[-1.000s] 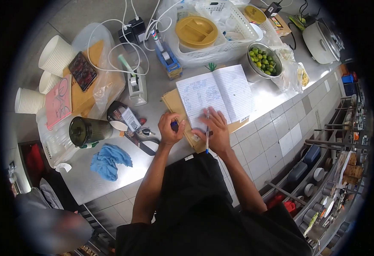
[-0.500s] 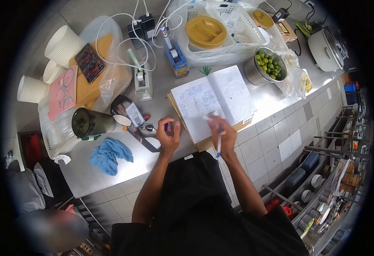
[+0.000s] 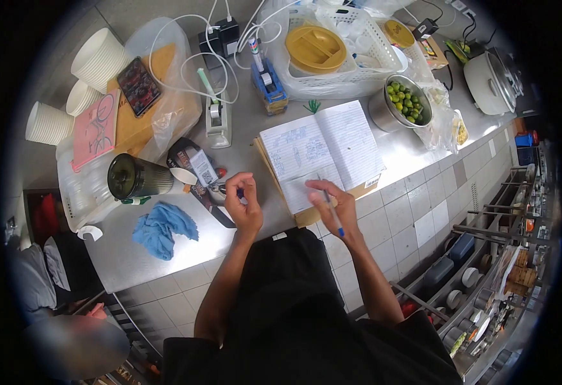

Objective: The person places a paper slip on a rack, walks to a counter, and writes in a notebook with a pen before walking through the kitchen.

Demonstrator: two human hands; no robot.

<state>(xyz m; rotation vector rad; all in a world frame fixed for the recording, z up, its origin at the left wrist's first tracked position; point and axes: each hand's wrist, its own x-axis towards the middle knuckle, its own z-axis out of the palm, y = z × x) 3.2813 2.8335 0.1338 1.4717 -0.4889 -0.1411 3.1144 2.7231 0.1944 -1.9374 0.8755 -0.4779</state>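
Observation:
An open lined notebook point(image 3: 351, 138) lies on a brown-covered book, its left page carrying blue handwriting. My right hand point(image 3: 338, 208) is closed on a pen point(image 3: 338, 221) with a blue end, over the notebook's lower edge; the pen's upper tip is near the page, but whether it touches cannot be made out. Left of the notebook, my left hand point(image 3: 245, 204) is raised with curled fingers around a small dark-blue thing point(image 3: 240, 192), mostly hidden. Close to that hand lies a black printed box point(image 3: 181, 154) with metal utensils.
On the steel table stand a pot of green limes point(image 3: 404, 106), tape dispensers point(image 3: 218, 122), a white basket point(image 3: 380, 54), a dark tumbler point(image 3: 133, 179), a blue cloth point(image 3: 165, 230), a phone point(image 3: 139, 87) and stacked paper cups point(image 3: 98, 58). Another person point(image 3: 75, 340) is at lower left.
My right hand with the pen has drawn slightly down and right, away from the page's middle. My left hand has shifted a little left and turned. The view has moved slightly.

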